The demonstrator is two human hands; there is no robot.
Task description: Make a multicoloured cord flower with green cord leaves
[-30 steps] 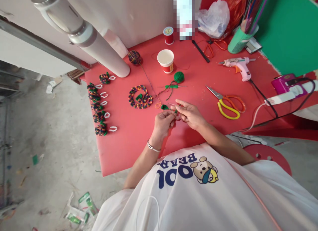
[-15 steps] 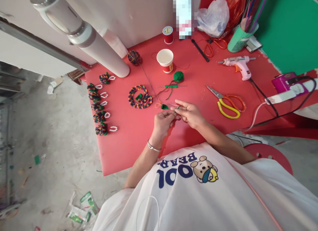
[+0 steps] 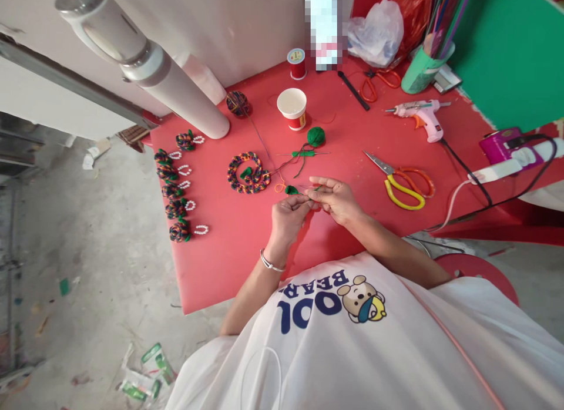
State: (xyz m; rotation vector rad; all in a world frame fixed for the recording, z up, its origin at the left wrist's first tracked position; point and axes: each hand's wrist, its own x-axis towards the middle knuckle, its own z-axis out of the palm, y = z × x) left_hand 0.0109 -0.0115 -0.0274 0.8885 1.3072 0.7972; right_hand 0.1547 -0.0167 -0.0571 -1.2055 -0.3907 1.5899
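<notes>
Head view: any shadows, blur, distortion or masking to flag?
Head view, upper left: white cylinder leans and looks stretched, probably wide-angle distortion; head view, top: pixelated block hides what's behind; head view, centre: soft shadow on the red table between the forearms; green yarn at left hand and right hand too small to resolve finely.

Green yarn piece (image 3: 291, 190), mottled multicoloured braid (image 3: 233, 178)
</notes>
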